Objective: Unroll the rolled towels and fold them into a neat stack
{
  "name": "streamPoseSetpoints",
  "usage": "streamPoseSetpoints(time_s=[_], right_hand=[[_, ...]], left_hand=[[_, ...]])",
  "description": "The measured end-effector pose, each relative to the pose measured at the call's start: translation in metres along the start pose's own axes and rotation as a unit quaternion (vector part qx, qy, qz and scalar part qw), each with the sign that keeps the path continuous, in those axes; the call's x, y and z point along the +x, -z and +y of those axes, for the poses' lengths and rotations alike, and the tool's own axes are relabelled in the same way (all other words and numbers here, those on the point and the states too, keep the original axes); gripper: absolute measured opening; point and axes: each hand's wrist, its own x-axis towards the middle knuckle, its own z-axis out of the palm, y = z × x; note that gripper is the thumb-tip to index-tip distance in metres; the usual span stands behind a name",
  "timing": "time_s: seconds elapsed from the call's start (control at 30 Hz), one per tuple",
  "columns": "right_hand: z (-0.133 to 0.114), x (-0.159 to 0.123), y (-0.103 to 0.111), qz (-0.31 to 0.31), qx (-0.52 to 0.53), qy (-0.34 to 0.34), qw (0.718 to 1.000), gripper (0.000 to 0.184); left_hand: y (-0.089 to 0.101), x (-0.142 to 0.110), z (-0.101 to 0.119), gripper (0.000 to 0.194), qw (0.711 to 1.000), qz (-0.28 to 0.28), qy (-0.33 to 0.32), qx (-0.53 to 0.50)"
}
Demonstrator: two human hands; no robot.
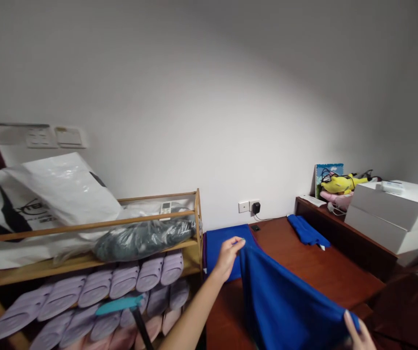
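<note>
A blue cloth [282,296] hangs stretched between my two hands over the reddish-brown tabletop. Its upper left corner is pinched by my left hand [229,257], closed with thumb and fingertips together. At the lower right of the view my right hand [358,333] is closed on the opposite corner, partly cut off by the frame edge. Behind my left hand, a folded blue cloth stack [218,238] lies on the table by the wall. Farther right rests a smaller folded blue cloth [308,231].
On the left a wooden rack [197,218] holds several lavender slippers [125,279], a white bag [48,204] and a plastic-wrapped dark bundle [139,238]. White boxes [384,214] and a yellow plush toy [342,183] sit on the raised shelf at right. A plugged-in black charger [255,208] is on the wall.
</note>
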Motion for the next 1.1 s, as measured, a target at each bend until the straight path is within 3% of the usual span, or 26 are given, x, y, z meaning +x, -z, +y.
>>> streamPoseSetpoints(time_s=[0.13, 0.23, 0.33, 0.47, 0.53, 0.7, 0.9, 1.0, 1.1], right_hand=[[-0.042, 0.028, -0.007, 0.05, 0.095, 0.039, 0.993, 0.059], [-0.086, 0.041, -0.023, -0.026, 0.152, 0.072, 0.985, 0.059], [-0.126, 0.052, -0.033, -0.119, 0.132, 0.118, 0.977, 0.06], [-0.157, 0.068, -0.041, -0.15, 0.055, 0.166, 0.973, 0.066], [-0.166, 0.073, -0.045, -0.154, 0.033, 0.171, 0.972, 0.065], [-0.181, 0.08, -0.059, -0.147, -0.007, 0.182, 0.972, 0.042], [-0.187, 0.083, -0.062, -0.224, 0.005, 0.15, 0.963, 0.041], [-0.182, 0.084, -0.059, -0.268, 0.024, 0.098, 0.958, 0.044], [-0.179, 0.084, -0.056, -0.263, 0.029, 0.076, 0.961, 0.046]], left_hand=[[0.031, -0.023, 0.021, 0.028, 0.998, 0.041, -0.008, -0.043], [0.049, -0.038, 0.037, 0.028, 0.994, 0.083, -0.035, -0.063], [0.059, -0.049, 0.049, 0.029, 0.988, 0.116, -0.07, -0.074], [0.062, -0.056, 0.058, 0.029, 0.984, 0.137, -0.088, -0.074], [0.063, -0.056, 0.058, 0.029, 0.983, 0.148, -0.084, -0.071], [0.072, -0.049, 0.053, 0.034, 0.978, 0.182, -0.073, -0.068], [0.084, -0.042, 0.046, 0.04, 0.974, 0.207, -0.079, -0.037], [0.091, -0.041, 0.045, 0.049, 0.979, 0.191, -0.068, -0.012], [0.098, -0.041, 0.045, 0.048, 0.987, 0.15, -0.047, 0.019]])
